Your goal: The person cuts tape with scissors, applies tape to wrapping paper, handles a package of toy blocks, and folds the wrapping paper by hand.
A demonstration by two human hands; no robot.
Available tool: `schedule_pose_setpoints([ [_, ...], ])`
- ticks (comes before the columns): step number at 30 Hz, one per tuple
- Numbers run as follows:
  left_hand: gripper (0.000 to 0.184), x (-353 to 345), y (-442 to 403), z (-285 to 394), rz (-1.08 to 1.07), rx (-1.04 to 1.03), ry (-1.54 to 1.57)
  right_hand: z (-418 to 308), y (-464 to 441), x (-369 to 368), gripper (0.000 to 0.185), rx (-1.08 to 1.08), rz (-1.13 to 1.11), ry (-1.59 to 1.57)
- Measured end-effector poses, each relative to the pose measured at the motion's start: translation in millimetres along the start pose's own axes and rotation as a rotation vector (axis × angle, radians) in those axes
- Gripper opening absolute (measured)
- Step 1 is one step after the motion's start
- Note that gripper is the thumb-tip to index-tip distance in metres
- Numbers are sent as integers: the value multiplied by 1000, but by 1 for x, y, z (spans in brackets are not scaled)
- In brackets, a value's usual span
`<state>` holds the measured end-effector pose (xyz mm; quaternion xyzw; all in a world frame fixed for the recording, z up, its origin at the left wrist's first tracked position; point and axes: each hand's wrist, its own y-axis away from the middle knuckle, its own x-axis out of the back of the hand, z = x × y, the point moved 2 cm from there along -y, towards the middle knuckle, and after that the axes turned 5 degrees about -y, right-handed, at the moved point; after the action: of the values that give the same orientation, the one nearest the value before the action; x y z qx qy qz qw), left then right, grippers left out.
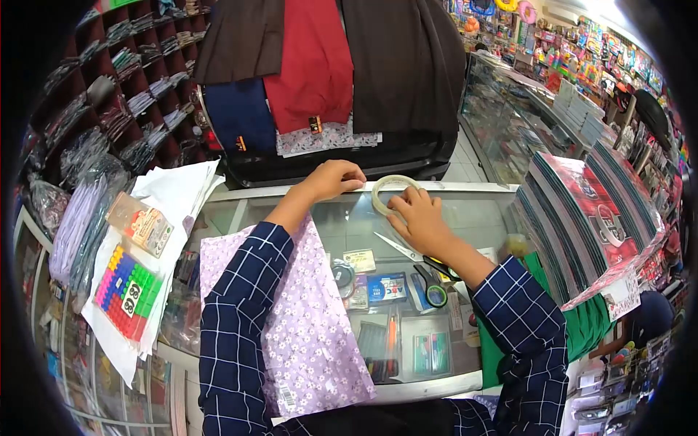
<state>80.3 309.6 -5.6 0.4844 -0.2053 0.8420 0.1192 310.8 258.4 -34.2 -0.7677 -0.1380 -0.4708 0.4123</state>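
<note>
A roll of clear tape [379, 198] is in my right hand [419, 218], whose fingers close on its right side near the counter's far edge. My left hand [333, 180] is to the left of the roll, its fingers bent together; anything between the fingertips is too small to make out. Under my left forearm lies a lilac floral sheet [313, 327] on the glass counter [363, 225]. Scissors with black handles [440, 269] lie below my right hand, blades toward the upper left. Another pair with black and green handles [436, 295] is just below them.
Stacked books [582, 218] stand at the right beside green cloth [538, 341]. Left are white papers [178, 189] and a pack of colored blocks [127, 291]. Beyond the counter, folded garments [313, 65] hang over a black case [342, 168]. Shelves line the left wall.
</note>
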Motion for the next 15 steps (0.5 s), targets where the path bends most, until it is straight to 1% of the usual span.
schedule_pose_setpoints([
  [2,15,6,1,3,23,9,-8,-2,-1,3,23,-6,-19,-12],
  [3,13,9,1,2,90,-95,-37,-2,0,2,22,-8,-21,-3],
  [7,11,28,8,-2,101,-247,-152,6,-5,1,29,-19,9,-8],
  [9,13,43,24,4,100,-258,-145,15,-12,5,37,-24,16,-72],
  [10,14,49,33,6,97,-265,-126,17,-15,9,37,-56,36,-50],
  [12,14,56,51,6,66,-196,-59,19,-17,19,41,-120,71,-6],
  [13,13,58,59,6,51,-162,-25,19,-18,25,40,-83,86,-13],
  [15,14,61,74,-4,74,-34,1,15,-15,34,38,-42,46,-18],
])
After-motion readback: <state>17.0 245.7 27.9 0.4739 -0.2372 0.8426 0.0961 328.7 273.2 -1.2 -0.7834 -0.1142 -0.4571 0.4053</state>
